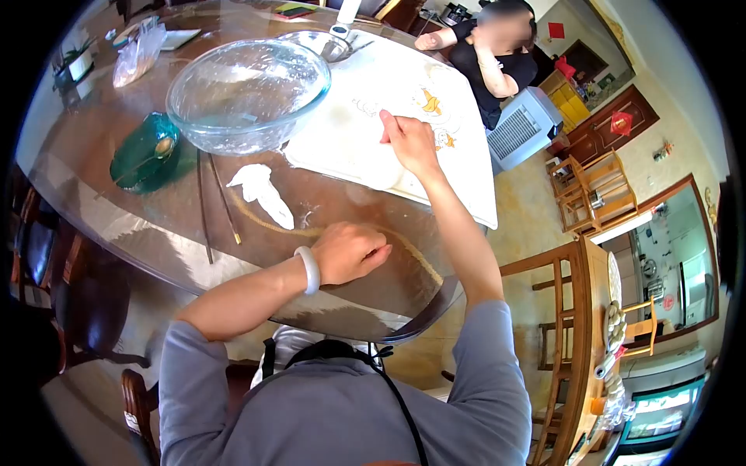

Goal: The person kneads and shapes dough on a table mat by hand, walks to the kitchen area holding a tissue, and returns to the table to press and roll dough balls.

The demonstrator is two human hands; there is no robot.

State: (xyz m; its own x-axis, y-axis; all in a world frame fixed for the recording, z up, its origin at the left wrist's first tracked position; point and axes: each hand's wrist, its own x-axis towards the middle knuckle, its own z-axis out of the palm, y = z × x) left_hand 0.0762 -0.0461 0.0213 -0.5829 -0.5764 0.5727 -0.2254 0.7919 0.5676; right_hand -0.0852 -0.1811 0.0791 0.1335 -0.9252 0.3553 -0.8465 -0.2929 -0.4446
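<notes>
My left hand (pixel 351 254), with a pale bangle at the wrist, rests as a loose fist near the front edge of the glass-topped table. No object shows in it. My right hand (pixel 413 143) is over the white mat (pixel 458 180), its thumb raised and its fingers curled under. Whether those fingers hold anything is hidden. On the mat near it are a pale, low patch and printed orange figures (pixel 432 101). A crumpled white cloth or bag (pixel 263 194) lies left of the mat, between it and two dark chopsticks (pixel 217 198).
A large clear glass bowl (pixel 249 89) stands at the mat's left. Farther left is a green glass dish (pixel 145 155) with a spoon. Behind are a metal bowl (pixel 336 48) and a plastic bag (pixel 138 58). A person (pixel 497 66) is at the far side, near an air cooler (pixel 524 128).
</notes>
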